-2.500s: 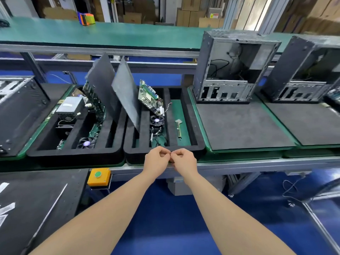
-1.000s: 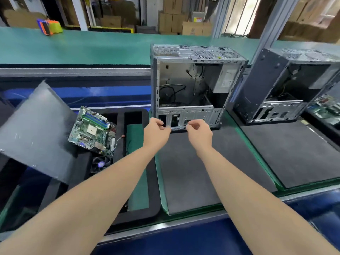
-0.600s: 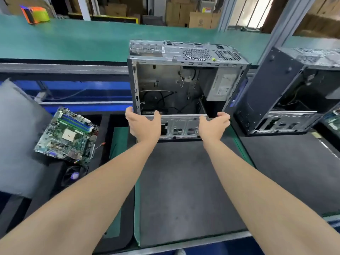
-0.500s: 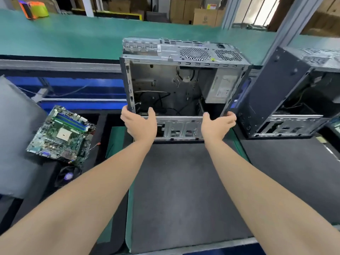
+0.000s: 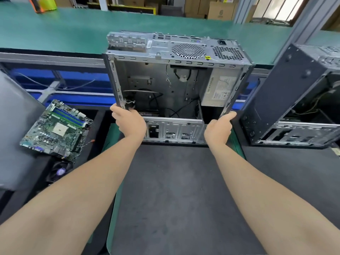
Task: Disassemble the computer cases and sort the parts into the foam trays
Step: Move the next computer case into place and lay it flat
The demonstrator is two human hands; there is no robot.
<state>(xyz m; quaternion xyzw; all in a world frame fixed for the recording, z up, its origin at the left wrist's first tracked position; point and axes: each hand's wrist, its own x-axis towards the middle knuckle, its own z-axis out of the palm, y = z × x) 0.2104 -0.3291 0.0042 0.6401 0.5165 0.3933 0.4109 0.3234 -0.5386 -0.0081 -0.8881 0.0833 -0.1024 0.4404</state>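
Now the left hand curls around the lower left edge of the open, boxy silver sheet-metal computer case, and the right hand grips its lower right edge. The case is at the far end of a matte dark grey foam mat, with its perforated panel on top. To the left, a green motherboard rests in a black foam tray. A second ago both hands hovered short of the case.
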